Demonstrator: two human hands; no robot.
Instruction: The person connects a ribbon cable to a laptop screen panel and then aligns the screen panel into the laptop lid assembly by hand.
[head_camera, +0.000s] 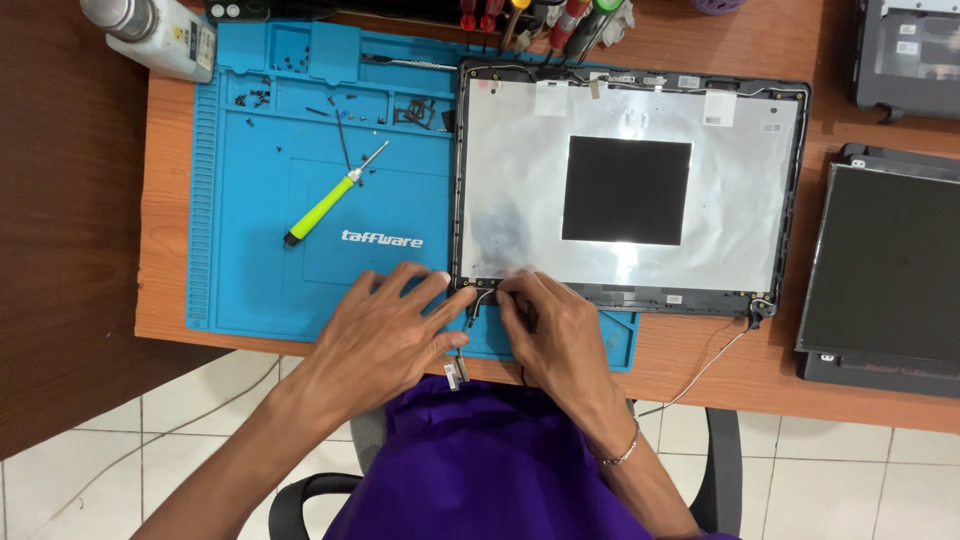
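Wood surface: orange-brown top, carries everything; landmark below is the lid shell.
Lid shell: laptop display back cover, face-up, dark plastic rim, silvery foil lining, black square patch at centre; lies flat so its inside is reachable.
Blue mat: soft rubbery work mat, ribbed edge, moulded trays; under the lid shell's left side and stretching left of it, likely to keep parts from sliding.
Screen panel: dark flat rectangle, right of the lid shell, apart from it.
Left hand: at the lid shell's near-left corner, fingers spread flat on the mat, tips touching the rim, seemingly steadying it.
Right hand: just beside the left, fingertips pressed together on thin dark cable at the same corner hinge; exact pinch hard to tell.
Screwdriver: lime-green handle, slim steel shaft, left of the lid shell, lying loose.
Screws: tiny black specks, mat trays, up-left of the lid shell.
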